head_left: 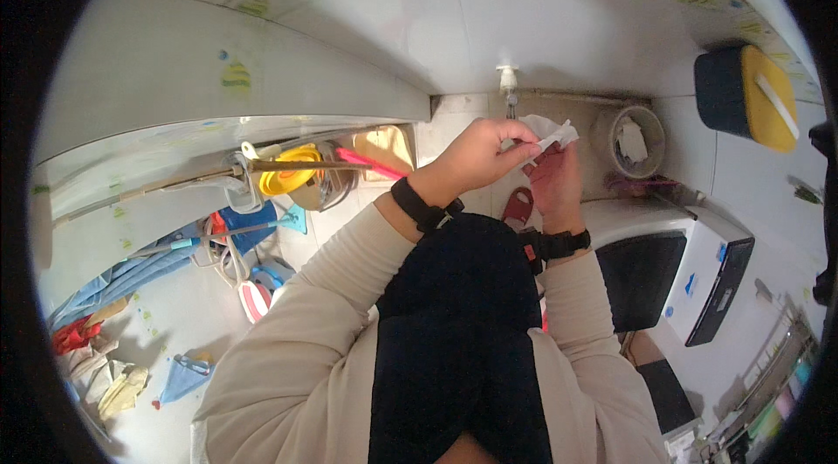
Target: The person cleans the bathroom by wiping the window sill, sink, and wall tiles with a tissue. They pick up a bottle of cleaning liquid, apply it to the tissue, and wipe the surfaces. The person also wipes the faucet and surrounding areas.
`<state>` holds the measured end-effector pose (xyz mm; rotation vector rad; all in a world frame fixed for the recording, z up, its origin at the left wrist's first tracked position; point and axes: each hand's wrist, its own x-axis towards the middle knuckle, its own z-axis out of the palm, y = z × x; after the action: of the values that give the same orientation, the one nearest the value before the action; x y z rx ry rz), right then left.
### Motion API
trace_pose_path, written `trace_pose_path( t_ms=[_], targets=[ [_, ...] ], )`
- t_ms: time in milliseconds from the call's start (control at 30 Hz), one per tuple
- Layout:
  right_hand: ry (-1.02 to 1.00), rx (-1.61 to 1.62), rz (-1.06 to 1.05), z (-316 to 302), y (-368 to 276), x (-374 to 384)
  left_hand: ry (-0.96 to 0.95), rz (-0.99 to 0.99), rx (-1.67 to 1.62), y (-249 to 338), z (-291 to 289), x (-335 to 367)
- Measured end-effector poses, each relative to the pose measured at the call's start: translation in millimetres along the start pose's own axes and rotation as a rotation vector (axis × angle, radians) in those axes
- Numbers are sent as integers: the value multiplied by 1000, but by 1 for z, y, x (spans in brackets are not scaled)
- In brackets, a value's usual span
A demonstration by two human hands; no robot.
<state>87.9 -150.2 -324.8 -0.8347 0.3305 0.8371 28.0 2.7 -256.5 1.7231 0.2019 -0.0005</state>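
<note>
1. White paper (552, 134): a thin, creased sheet lay between the two hands, out in front of the body; the pipe fitting (507, 77) appeared on the wall beyond.
2. Left hand (478, 154): the thumb and forefinger pinched the white paper at its near edge; the fingers were closed on it.
3. Right hand (557, 186): the fingers reached up to the paper from below; partly hidden, they did not show whether they gripped.
4. Handling (judged): a light pinch suited so thin a sheet; keeping the hands close together and the pull even was the best guard against tearing.
5. Bin (657, 154): round and open-topped, right of the hands; a white wad (630, 142) lay inside.
6. Yellow basin (301, 153) and beige tray (393, 141): both left of the hands; a brown stick (305, 165) crossed the basin; contents could not be told.
7. Wall box (723, 90): dark-sided, yellow-faced, at far right; its inside was hidden.
</note>
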Motion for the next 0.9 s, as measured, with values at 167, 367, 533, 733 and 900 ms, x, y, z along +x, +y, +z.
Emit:
trace_pose_path(
  t_ms=[167,367,533,733,900],
  targets=[
    [69,-130,-72,-8,3,9,54,38,-9,-31,1,0],
    [-158,-737,-687,-11,3,46,207,14,-35,-50,-25,10],
    [-164,-768,-776,3,15,76,223,108,-18,-61,-36,19],
    [-331,-638,-959,23,32,127,257,330,41,-90,-35,44],
    [-458,-717,-1111,26,19,156,318,448,41,-120,-32,67]
  ],
)
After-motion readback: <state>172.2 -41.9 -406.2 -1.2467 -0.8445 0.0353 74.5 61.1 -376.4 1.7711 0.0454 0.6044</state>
